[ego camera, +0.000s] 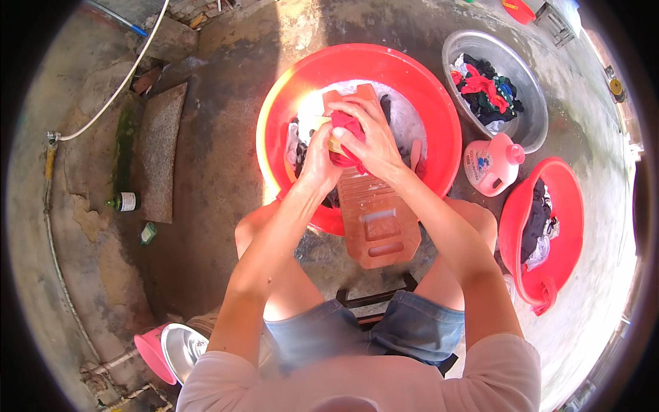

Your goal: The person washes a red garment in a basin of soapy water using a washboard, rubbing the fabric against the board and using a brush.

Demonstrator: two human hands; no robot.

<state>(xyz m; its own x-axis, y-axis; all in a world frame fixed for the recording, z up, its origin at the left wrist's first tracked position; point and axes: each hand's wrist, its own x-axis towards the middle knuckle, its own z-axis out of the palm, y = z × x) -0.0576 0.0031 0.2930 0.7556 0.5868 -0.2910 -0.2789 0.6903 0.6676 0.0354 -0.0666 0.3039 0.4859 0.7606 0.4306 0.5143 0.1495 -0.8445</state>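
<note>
Both hands meet over a brown washboard [381,203] that leans in a large red plastic basin [437,103]. My right hand [375,141] wraps around a bunched red cloth [348,123] from the right. Against the cloth's other side, my left hand [320,158] presses with its thumb up. A yellowish patch [337,146] shows between the hands; whether it is soap or fabric I cannot tell. White suds [406,121] cover the water in the basin. Dark and pale clothes [294,147] lie in it at the left, partly hidden by my left hand.
At the right stand a metal basin [538,110] of mixed clothes, a pink detergent jug [491,167] and a smaller red basin [569,226] with dark and white clothes. A green bottle [125,201] lies at the left near a flat board [162,154]. A white hose [116,92] runs above.
</note>
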